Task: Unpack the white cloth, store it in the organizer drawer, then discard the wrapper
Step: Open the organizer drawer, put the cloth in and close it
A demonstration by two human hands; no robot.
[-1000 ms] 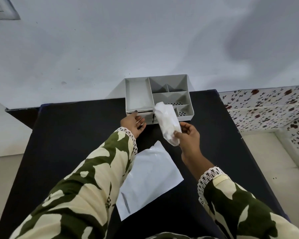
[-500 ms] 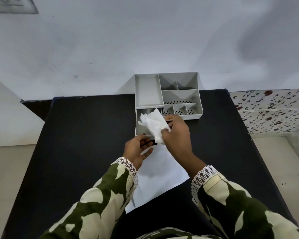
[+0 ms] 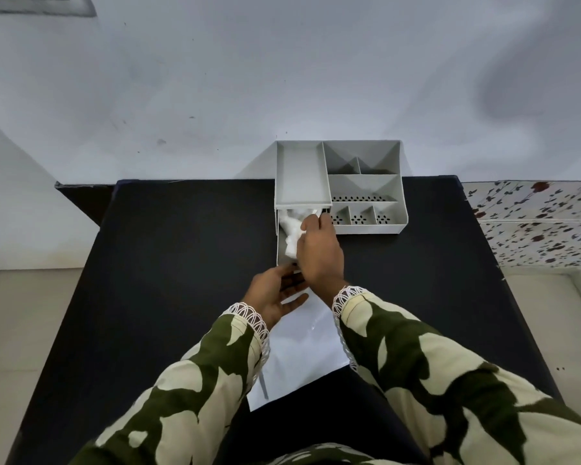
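Observation:
A grey organizer [image 3: 364, 187] stands at the far edge of the black table [image 3: 182, 263], against the wall. Its lower left drawer [image 3: 280, 253] is pulled out toward me. The crumpled white cloth [image 3: 291, 226] lies inside the drawer, and my right hand [image 3: 319, 253] presses down on it with the fingers curled on the fabric. At the drawer's front edge my left hand [image 3: 275, 293] rests palm up with its fingers spread. The flat white wrapper [image 3: 299, 354] lies on the table under both wrists, partly hidden by my sleeves.
The organizer's top has a long left tray and several small compartments, some perforated. A grey-white wall rises right behind the table. A floral-patterned surface [image 3: 534, 223] sits to the right, beyond the table edge, and pale floor shows on both sides.
The drawer has slid open. My right hand has carried the cloth from above the table down into the drawer. My left hand has drawn back from the organizer's front to the drawer's front edge.

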